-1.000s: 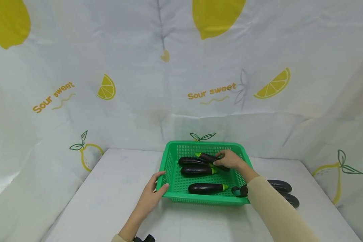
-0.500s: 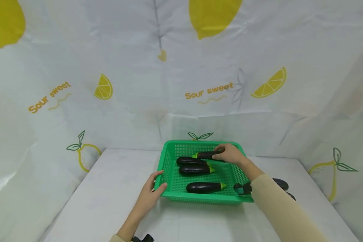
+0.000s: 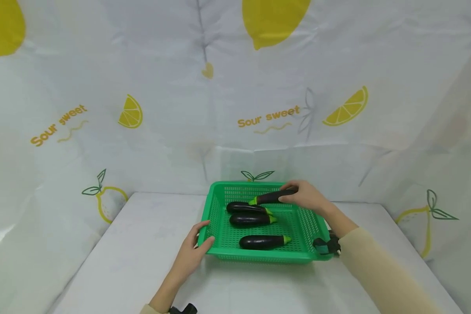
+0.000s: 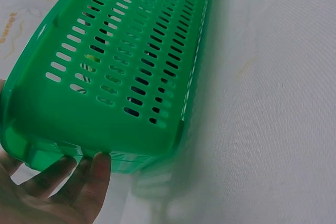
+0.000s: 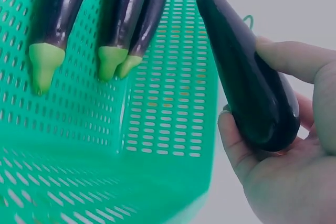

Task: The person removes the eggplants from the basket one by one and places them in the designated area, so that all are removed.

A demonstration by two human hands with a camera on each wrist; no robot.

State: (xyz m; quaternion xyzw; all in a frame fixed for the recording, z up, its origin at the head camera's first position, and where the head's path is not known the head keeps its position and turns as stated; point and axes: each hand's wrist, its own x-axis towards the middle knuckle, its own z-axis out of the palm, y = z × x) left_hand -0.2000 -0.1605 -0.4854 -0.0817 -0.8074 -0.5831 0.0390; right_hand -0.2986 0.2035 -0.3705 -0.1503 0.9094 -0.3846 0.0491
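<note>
My right hand [image 3: 308,195] grips a dark purple eggplant [image 3: 272,197] by its rounded end, over the back right part of a green plastic basket [image 3: 267,258]. In the right wrist view the thumb and fingers lie around this eggplant [image 5: 247,72], its green stem end pointing away from the palm. My left hand [image 3: 190,250] holds the basket's left rim near the front corner. Left wrist view: its fingers [image 4: 97,182] press the basket's outer wall [image 4: 105,108] below the rim. Inside the basket lie two eggplants side by side [image 3: 251,219] and a third [image 3: 264,242] near the front wall.
The basket stands on a white table [image 3: 149,244]. Behind it hangs a white sheet [image 3: 180,144] with lemon prints. My right sleeve [image 3: 377,266] crosses over the table's right side and hides part of it. Dark wrist straps [image 3: 326,245] sit near the basket's front right corner.
My right hand has raised the eggplant from the basket floor and moved it slightly back and right, tilting its rounded end up. The left hand keeps its hold on the rim.
</note>
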